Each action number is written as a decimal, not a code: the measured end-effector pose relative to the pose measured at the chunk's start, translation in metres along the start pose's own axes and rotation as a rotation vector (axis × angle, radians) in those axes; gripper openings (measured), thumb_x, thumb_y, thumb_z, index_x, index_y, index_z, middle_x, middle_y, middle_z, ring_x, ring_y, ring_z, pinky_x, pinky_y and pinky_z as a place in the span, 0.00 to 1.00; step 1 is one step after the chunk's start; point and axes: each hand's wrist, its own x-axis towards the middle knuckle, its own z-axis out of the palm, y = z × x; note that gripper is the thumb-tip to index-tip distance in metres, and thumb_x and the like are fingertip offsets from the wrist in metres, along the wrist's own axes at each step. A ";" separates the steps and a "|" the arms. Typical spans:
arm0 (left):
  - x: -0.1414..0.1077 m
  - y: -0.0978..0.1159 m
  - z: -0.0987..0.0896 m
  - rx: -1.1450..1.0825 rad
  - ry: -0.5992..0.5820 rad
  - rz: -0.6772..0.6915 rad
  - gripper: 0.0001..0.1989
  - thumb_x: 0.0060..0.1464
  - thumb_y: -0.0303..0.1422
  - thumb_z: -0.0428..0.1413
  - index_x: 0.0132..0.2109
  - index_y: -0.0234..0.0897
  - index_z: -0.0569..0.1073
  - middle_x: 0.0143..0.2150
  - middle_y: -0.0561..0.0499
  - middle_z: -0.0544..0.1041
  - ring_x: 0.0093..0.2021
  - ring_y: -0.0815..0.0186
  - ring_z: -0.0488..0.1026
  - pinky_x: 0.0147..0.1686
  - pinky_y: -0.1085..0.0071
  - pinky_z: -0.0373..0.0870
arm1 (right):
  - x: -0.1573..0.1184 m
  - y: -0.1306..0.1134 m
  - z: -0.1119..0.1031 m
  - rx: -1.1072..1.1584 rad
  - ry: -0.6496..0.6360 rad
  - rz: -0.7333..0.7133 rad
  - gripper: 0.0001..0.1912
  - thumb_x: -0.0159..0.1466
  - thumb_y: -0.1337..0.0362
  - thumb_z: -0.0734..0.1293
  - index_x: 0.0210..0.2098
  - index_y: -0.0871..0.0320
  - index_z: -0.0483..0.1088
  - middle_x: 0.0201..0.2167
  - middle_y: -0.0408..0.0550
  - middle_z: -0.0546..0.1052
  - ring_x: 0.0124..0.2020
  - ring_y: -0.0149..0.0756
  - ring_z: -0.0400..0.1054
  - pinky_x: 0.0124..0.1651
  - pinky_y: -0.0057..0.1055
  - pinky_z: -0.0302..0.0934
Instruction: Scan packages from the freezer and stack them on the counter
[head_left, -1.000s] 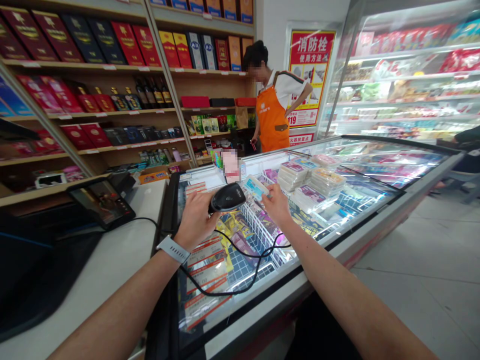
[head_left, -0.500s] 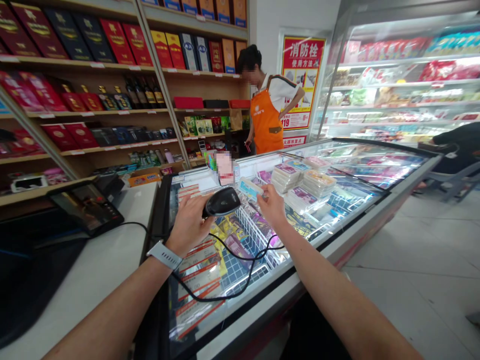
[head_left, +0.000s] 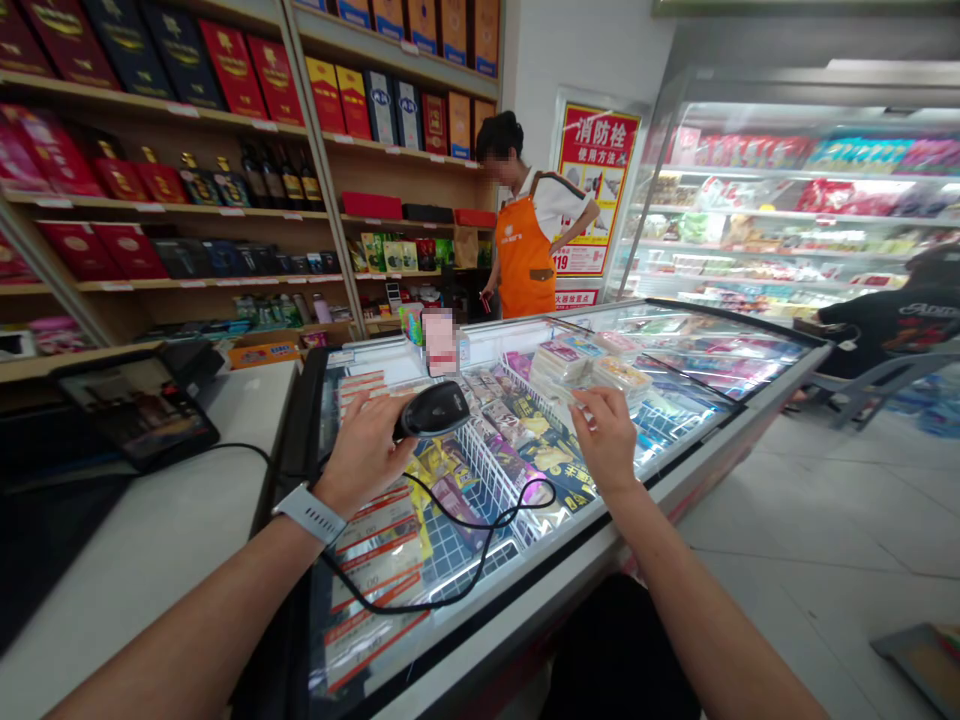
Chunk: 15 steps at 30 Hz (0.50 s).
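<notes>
My left hand [head_left: 367,445], with a pale watch band at the wrist, is wrapped around a black barcode scanner [head_left: 433,410] above the left part of a glass-topped chest freezer [head_left: 480,600]. The scanner's black cable [head_left: 487,570] loops over the glass. Over the middle of the freezer, my right hand [head_left: 606,435] pinches the edge of a pale flat pack [head_left: 561,392], blurred and partly lost against the stacks behind it. Several flat packs stand in stacks [head_left: 559,362] just beyond its fingers, on the freezer glass.
A white counter [head_left: 247,420] with a tilted screen [head_left: 139,405] is at the left. A person in an orange apron [head_left: 525,260] stands behind the freezer; another person [head_left: 892,320] sits at the right. Shelves of boxed goods [head_left: 360,205] line the back. Pale floor [head_left: 780,520] lies right.
My right hand has moved right with the flat pack, from beside the scanner to the stacks. My left hand keeps the scanner at about the same place. The view has shifted slightly right.
</notes>
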 end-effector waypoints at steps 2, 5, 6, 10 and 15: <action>0.000 0.000 -0.001 0.002 0.002 0.003 0.22 0.55 0.34 0.51 0.57 0.36 0.69 0.53 0.42 0.78 0.57 0.52 0.72 0.64 0.52 0.54 | -0.002 0.013 -0.008 -0.078 -0.005 -0.038 0.12 0.67 0.62 0.62 0.46 0.53 0.75 0.43 0.52 0.72 0.39 0.39 0.71 0.40 0.35 0.69; 0.000 0.000 -0.001 0.008 0.004 0.006 0.22 0.55 0.34 0.51 0.57 0.36 0.69 0.53 0.42 0.78 0.56 0.52 0.72 0.64 0.52 0.54 | -0.006 0.028 -0.014 -0.189 -0.009 -0.085 0.12 0.68 0.64 0.61 0.46 0.54 0.75 0.43 0.52 0.73 0.40 0.38 0.71 0.41 0.34 0.69; 0.000 0.000 -0.001 0.009 0.003 0.005 0.22 0.55 0.34 0.51 0.57 0.36 0.69 0.53 0.42 0.78 0.56 0.52 0.72 0.64 0.52 0.53 | -0.007 0.032 -0.015 -0.217 -0.011 -0.094 0.13 0.68 0.64 0.61 0.46 0.54 0.75 0.43 0.52 0.73 0.40 0.37 0.72 0.41 0.33 0.69; -0.001 0.000 -0.001 0.005 -0.001 -0.005 0.22 0.55 0.34 0.51 0.56 0.37 0.70 0.54 0.42 0.78 0.57 0.51 0.72 0.64 0.50 0.54 | -0.014 0.039 -0.017 -0.293 -0.033 -0.103 0.13 0.68 0.65 0.60 0.46 0.54 0.75 0.45 0.52 0.74 0.41 0.38 0.72 0.44 0.34 0.69; 0.000 0.001 -0.001 0.004 -0.003 -0.016 0.22 0.55 0.35 0.50 0.56 0.37 0.70 0.54 0.42 0.78 0.57 0.52 0.72 0.64 0.51 0.54 | -0.016 0.040 -0.017 -0.334 -0.058 -0.101 0.14 0.67 0.66 0.60 0.46 0.54 0.75 0.45 0.54 0.75 0.45 0.42 0.71 0.46 0.38 0.69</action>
